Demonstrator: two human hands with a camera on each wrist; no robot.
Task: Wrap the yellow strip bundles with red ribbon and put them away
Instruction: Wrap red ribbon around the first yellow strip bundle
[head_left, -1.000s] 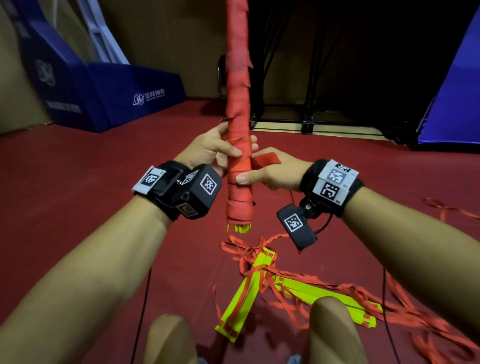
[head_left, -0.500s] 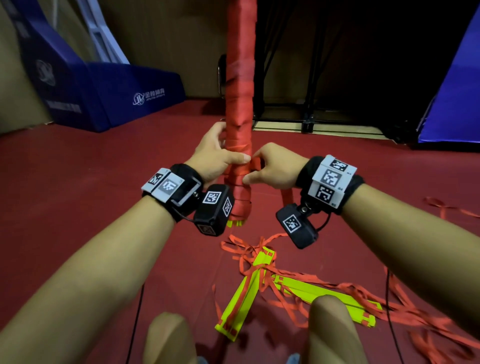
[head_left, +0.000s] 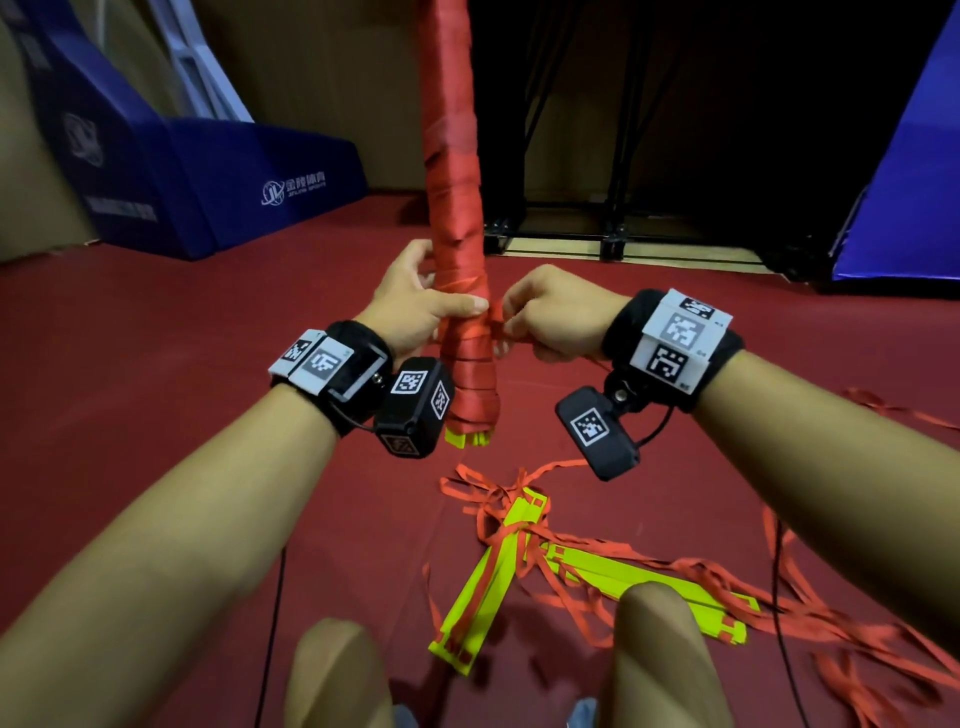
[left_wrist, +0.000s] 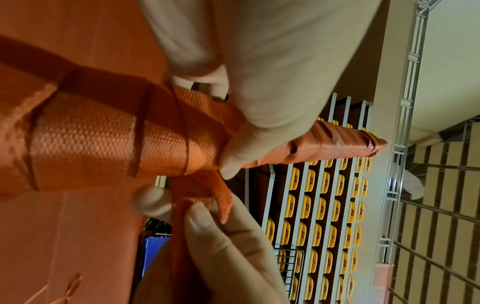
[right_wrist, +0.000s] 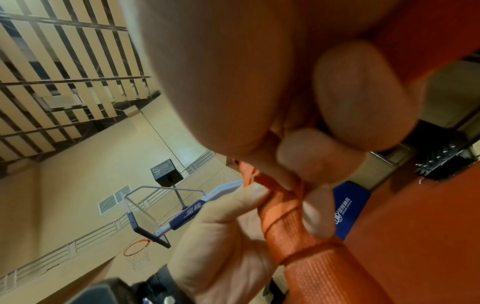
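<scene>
A long bundle of yellow plastic strips wound in red woven ribbon (head_left: 457, 223) stands nearly upright in the air in front of the person. Its top runs out of the head view, and bare yellow strip ends (head_left: 467, 439) show below the lowest turn of ribbon. The left hand (head_left: 413, 306) is wrapped round the bundle's lower part, fingers behind and thumb laid across the front, with the thumb tip pressing the ribbon at the bundle's right edge. The right hand (head_left: 558, 319) sits just beside it on the right, fingers curled, pinching the loose end of red ribbon (left_wrist: 200, 197) between thumb and forefinger where it leaves the bundle. The left wrist view shows that end folded and drawn away from the wrap. Below the hands, on the dark red floor (head_left: 156, 389), two flat bundles of yellow strips (head_left: 470, 608) lie in a V. A tangle of loose red ribbons (head_left: 511, 486) lies over and around them and trails off to the right. Two bare knees (head_left: 337, 670) show at the bottom edge. At the back left stands a blue padded base with a white logo (head_left: 249, 192), and the right wrist view takes in a basketball hoop with a glass backboard (right_wrist: 136, 247).
</scene>
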